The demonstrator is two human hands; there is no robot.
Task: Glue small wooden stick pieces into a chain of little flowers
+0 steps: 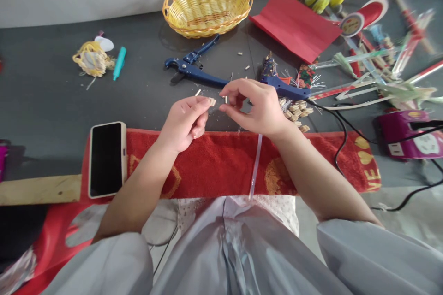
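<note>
My left hand is closed in a pinch on a small beige piece held above the dark table. My right hand is closed too, its fingertips pinched just right of that piece; a thin clear strand seems to run between the hands, and a tiny stick shows by the thumb. A clear strip hangs from under the right hand across the red towel. A pile of small beige pieces lies right of my right hand.
A yellow wicker basket stands at the back. Blue pliers and a blue glue gun lie beyond the hands. A phone rests on the towel's left end. Red paper, tinsel sticks, a purple device with black cables crowd the right.
</note>
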